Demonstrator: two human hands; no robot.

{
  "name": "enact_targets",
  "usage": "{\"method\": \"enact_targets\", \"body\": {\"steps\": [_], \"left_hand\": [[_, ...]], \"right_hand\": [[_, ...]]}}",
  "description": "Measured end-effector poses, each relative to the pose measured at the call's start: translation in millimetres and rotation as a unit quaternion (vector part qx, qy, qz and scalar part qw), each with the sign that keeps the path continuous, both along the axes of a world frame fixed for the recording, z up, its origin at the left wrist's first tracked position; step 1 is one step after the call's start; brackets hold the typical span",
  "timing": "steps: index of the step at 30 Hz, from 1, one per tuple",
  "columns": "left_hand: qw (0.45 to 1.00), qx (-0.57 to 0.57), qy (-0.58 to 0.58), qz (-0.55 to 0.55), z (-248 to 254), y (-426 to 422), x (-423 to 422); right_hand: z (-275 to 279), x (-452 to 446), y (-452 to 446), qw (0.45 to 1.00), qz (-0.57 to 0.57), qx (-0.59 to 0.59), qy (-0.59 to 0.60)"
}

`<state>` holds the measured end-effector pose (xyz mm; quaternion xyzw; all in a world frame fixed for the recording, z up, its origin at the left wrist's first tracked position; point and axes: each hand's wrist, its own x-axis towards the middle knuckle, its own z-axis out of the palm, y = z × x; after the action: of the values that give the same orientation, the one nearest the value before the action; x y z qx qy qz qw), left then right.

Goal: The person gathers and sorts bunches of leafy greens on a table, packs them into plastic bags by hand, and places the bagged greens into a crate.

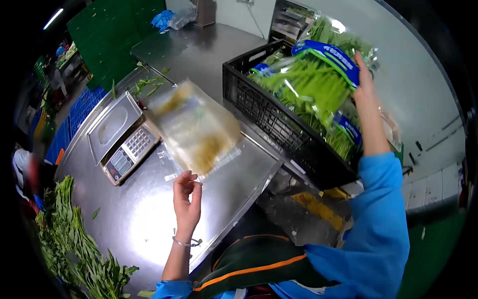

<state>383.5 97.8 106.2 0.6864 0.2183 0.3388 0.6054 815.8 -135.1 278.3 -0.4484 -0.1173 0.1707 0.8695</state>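
My right hand [365,74] grips the edge of a clear bag of leafy greens [313,79] with a blue and green printed label. That bag is above the black plastic crate [279,117], in which more bagged greens [343,139] lie. Over the steel table, my left hand [187,199] is empty, its fingers loosely bent and the thumb apart. Just beyond its fingertips lies a stack of clear plastic bags [199,129]. Left of the bags stands a digital scale [129,149] with a bare metal pan.
Loose long-stemmed greens [79,244] are heaped on the left of the steel table [149,224]. Stray leaves [149,82] lie behind the scale. Blue crates [84,107] and another person [27,174] are beyond the table's left edge. A wall stands at the right.
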Motion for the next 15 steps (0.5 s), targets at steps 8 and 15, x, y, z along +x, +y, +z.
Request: {"method": "enact_targets", "body": {"steps": [8, 15], "left_hand": [[0.982, 0.078, 0.131, 0.11, 4, 3, 39], [0.927, 0.365, 0.038, -0.081, 62, -10, 194]], "right_hand": [[-103, 117, 42, 0.814, 0.023, -0.58, -0.019], [-74, 217, 77, 0.638, -0.173, -0.505, -0.555]]}}
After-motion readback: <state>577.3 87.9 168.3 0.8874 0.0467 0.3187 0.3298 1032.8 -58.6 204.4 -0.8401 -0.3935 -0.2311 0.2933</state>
